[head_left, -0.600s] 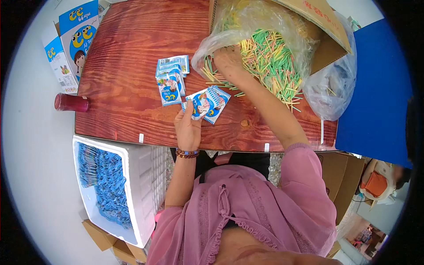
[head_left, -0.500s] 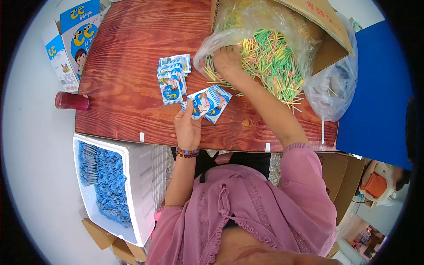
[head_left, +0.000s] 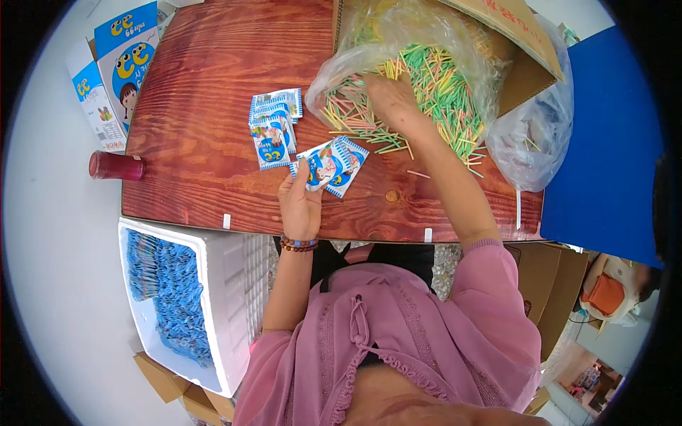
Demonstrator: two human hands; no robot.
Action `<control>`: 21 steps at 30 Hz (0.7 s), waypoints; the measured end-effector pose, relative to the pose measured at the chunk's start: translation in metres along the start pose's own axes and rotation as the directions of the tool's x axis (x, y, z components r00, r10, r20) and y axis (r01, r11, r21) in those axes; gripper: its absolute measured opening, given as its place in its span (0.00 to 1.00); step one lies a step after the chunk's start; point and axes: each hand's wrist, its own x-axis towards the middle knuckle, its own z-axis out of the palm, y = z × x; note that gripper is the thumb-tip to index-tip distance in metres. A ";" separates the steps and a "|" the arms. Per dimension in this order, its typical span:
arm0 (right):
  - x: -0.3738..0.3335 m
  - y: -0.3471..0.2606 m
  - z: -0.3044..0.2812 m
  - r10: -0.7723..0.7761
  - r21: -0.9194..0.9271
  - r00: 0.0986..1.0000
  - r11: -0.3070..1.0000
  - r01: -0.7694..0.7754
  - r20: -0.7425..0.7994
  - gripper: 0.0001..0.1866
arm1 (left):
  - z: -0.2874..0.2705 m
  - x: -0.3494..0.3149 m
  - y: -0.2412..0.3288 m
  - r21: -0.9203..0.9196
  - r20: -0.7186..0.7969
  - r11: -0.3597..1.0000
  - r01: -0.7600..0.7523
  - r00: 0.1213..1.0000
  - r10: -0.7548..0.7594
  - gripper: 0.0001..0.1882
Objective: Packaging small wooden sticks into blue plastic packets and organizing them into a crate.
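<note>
My left hand (head_left: 302, 202) pinches a small blue-and-white packet (head_left: 321, 169) between thumb and fingers at the table's front edge. Another packet (head_left: 349, 167) lies fanned out against it on the right. Just beyond, several like packets (head_left: 271, 138) overlap on the table. My right hand (head_left: 392, 103) reaches into a heap of thin candy-like sticks (head_left: 444, 89), green, yellow and pink, spilling out of a clear plastic bag (head_left: 330, 74). Its fingertips are down among the sticks, so whether they grip any is hidden.
The bag lies in a tipped cardboard box (head_left: 533, 42) on the red wooden table (head_left: 213, 78). A white foam box (head_left: 206, 284) full of blue packets stands left below the table. A red-filled jar (head_left: 117, 165) and a printed carton (head_left: 117, 74) are at the left; a blue panel (head_left: 604, 142) is right.
My right hand has shifted right through the heap, baring pink sticks on its left. A pink stick now lies loose on the table. The left hand and its packets have barely moved.
</note>
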 end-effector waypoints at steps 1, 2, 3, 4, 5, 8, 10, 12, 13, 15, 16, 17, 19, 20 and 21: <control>-0.007 0.007 0.002 0.011 -0.026 1.000 1.000 -0.011 0.017 0.08 | 0.000 0.000 0.001 0.006 0.008 1.000 0.000 1.000 0.000 0.10; -0.011 0.011 0.004 0.022 -0.053 0.999 0.998 -0.020 0.034 0.07 | 0.000 0.000 0.001 0.012 0.014 1.000 -0.001 1.000 0.001 0.10; -0.014 0.013 0.006 0.030 -0.053 0.999 0.998 -0.028 0.033 0.07 | 0.001 0.001 0.000 0.015 0.019 1.000 0.004 1.000 -0.005 0.10; -0.018 0.015 0.009 0.018 -0.055 0.999 0.998 -0.015 0.045 0.07 | 0.003 0.001 -0.001 0.019 0.021 1.000 0.012 1.000 -0.013 0.10; -0.020 0.016 0.012 0.005 -0.057 0.998 0.998 -0.002 0.057 0.08 | 0.004 0.001 -0.001 0.023 0.022 1.000 0.019 1.000 -0.020 0.10; -0.020 0.012 0.005 -0.015 -0.063 0.998 0.998 0.019 0.059 0.09 | 0.005 0.000 -0.001 0.028 0.010 0.999 0.024 1.000 -0.024 0.09; -0.018 0.009 0.002 -0.021 -0.048 0.999 0.999 0.023 0.043 0.09 | 0.003 0.000 -0.001 0.026 0.006 0.999 0.019 1.000 -0.019 0.09; -0.012 0.007 0.004 -0.088 -0.033 0.996 0.996 0.088 -0.010 0.09 | 0.001 0.000 -0.001 0.025 0.001 1.000 0.015 1.000 -0.015 0.09; -0.010 0.007 0.013 -0.083 -0.035 0.996 0.996 0.082 -0.011 0.09 | 0.001 0.000 -0.001 0.024 0.005 1.000 0.016 1.000 -0.016 0.09; -0.005 0.003 0.033 -0.177 -0.072 0.982 0.982 0.173 -0.068 0.07 | 0.000 -0.001 -0.001 0.022 0.007 1.000 0.015 1.000 -0.015 0.09; -0.004 0.002 0.036 -0.181 -0.071 0.981 0.982 0.176 -0.068 0.07 | -0.002 0.000 -0.002 0.020 -0.005 1.000 0.019 1.000 -0.018 0.09; -0.005 0.001 0.039 -0.183 -0.100 0.982 0.979 0.177 -0.051 0.08 | -0.003 0.000 -0.001 0.018 -0.017 1.000 0.022 1.000 -0.022 0.09; -0.006 0.001 0.044 -0.183 -0.132 0.983 0.975 0.177 -0.031 0.09 | -0.004 0.000 -0.001 0.013 -0.017 1.000 0.020 1.000 -0.019 0.09; -0.006 0.005 0.048 -0.183 -0.121 0.980 0.977 0.174 -0.076 0.10 | -0.004 0.000 -0.001 0.009 -0.013 1.000 0.017 1.000 -0.017 0.09; -0.005 0.003 0.045 -0.186 -0.109 0.975 0.979 0.173 -0.122 0.11 | -0.004 -0.001 0.000 0.008 -0.014 1.000 0.016 1.000 -0.016 0.09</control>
